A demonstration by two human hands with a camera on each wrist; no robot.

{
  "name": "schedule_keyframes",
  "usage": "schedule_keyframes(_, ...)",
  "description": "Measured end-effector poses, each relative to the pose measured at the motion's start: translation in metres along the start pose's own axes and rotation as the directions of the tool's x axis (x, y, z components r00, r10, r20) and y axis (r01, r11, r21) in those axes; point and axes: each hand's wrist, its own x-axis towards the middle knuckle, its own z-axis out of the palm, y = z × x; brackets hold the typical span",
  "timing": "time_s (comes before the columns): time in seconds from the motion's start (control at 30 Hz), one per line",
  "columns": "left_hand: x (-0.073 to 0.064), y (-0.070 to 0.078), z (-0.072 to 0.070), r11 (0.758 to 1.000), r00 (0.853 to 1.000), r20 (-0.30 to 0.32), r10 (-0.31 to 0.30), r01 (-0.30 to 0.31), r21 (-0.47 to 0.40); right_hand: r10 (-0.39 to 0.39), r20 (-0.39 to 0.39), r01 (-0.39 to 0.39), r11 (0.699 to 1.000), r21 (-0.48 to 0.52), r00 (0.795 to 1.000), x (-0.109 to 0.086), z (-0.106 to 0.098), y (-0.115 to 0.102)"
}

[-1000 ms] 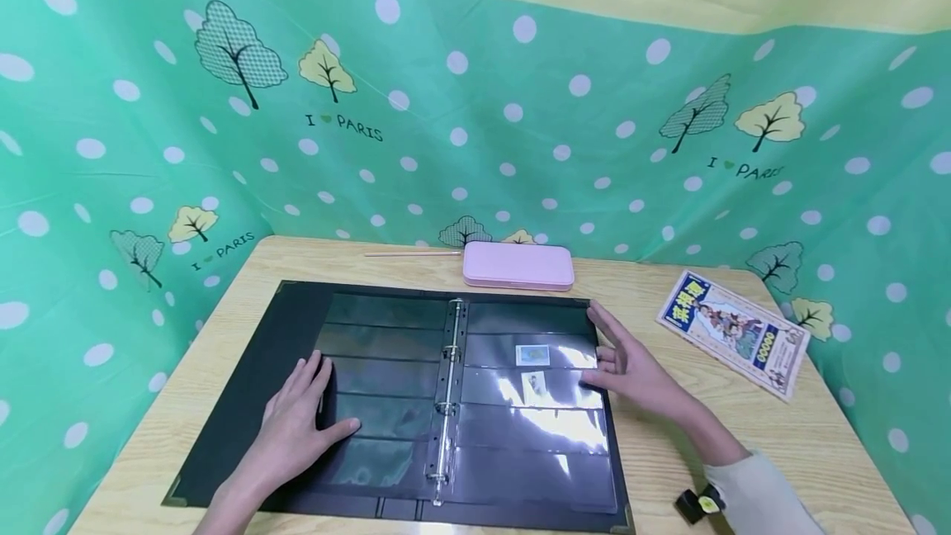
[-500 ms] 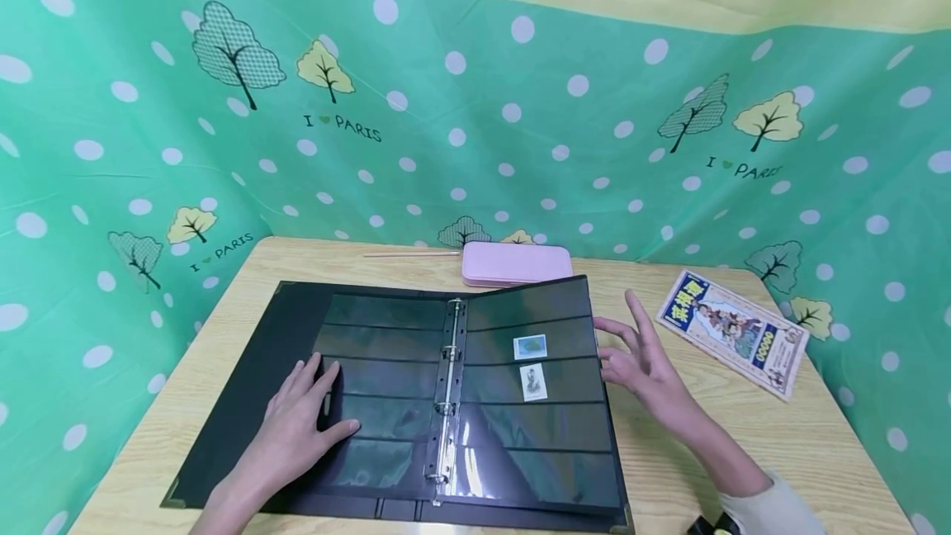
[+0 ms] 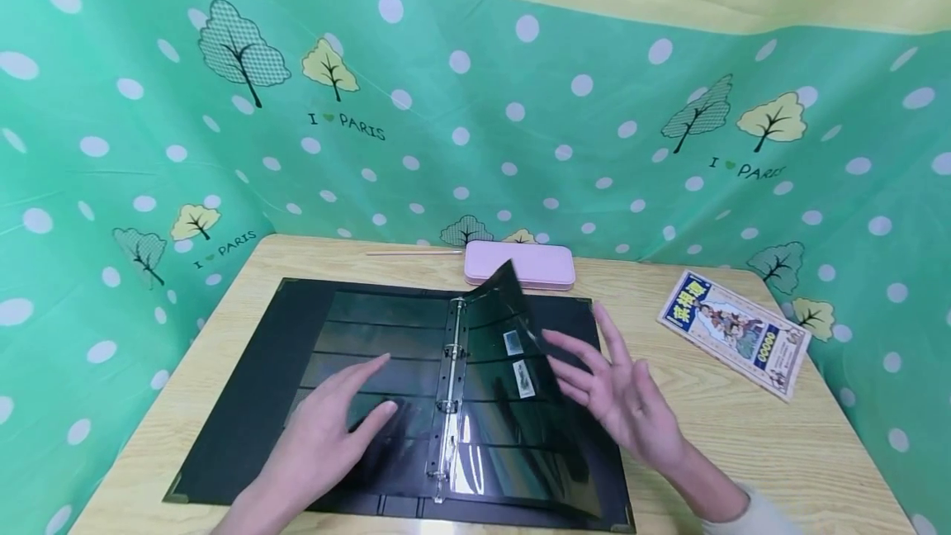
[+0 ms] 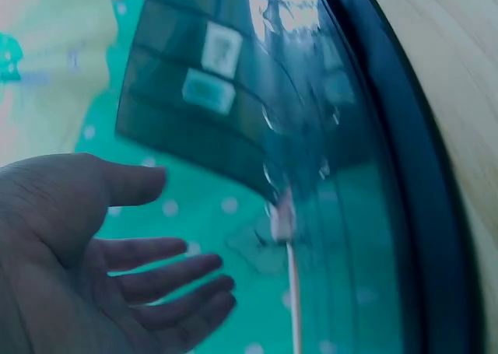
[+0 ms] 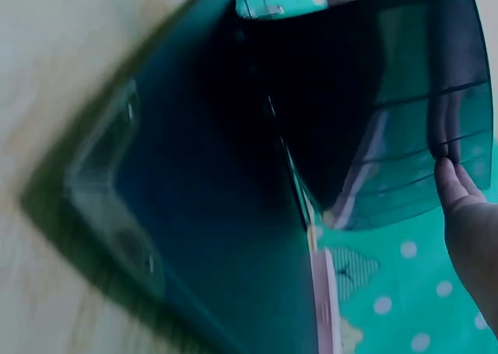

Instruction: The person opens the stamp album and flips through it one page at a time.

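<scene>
A black ring-binder stamp album (image 3: 230, 403) lies open on the table, with metal rings (image 3: 449, 404) down its middle. Its right pocket page (image 3: 494, 428) is lifted and curves up toward the left. Two stamps (image 3: 523, 378) show in the page's pockets, and both also appear in the left wrist view. My right hand (image 3: 624, 403) has its fingers spread against the page's outer edge; in the right wrist view its fingertips (image 5: 447, 171) touch the page's back. My left hand (image 3: 319, 436) is over the left pocket page, fingers extended, holding nothing.
A pink pencil case (image 3: 520, 261) sits at the table's back edge, with a thin stick (image 3: 412, 253) beside it. A printed booklet (image 3: 735, 333) lies at the right. Behind the table hangs a green dotted curtain (image 3: 416, 147).
The right page has risen from lying flat and swung leftward, and my right hand has moved left with it. My left hand has come off the left page and shifted right.
</scene>
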Motion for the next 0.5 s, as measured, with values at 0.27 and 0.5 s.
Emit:
schedule_keyframes(0.27,-0.002,0.042,0.015,0.98,0.995,-0.008,0.102,-0.102,-0.169,0.018,0.064,-0.019,1.0,0.011,0.998,0.014,0.018,0.015)
schedule_keyframes(0.5,0.003,0.069,0.029,0.915,0.995,0.1,-0.004,0.044,-0.4,0.117,0.016,-0.115,0.989,-0.097,0.993,0.026,0.039,0.021)
